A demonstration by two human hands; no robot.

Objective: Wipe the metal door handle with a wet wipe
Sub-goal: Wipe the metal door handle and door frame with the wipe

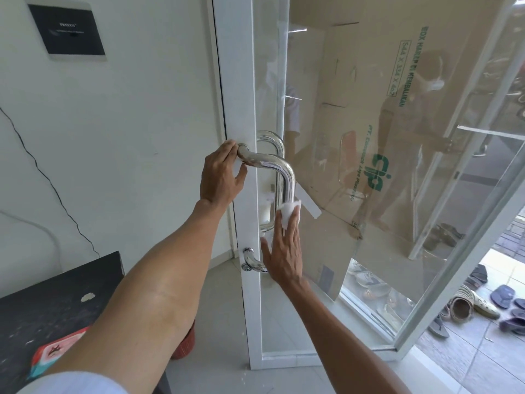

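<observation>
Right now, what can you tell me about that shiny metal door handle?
The metal door handle is a polished, mirror-bright round tube bent into a tall D shape. It stands upright on the white door frame, fixed by a short arm at top and bottom. The left hand curls its fingers round the upper arm beside the frame. The right hand, fingers straight, presses a white wet wipe against the lower part of the upright bar.
</observation>
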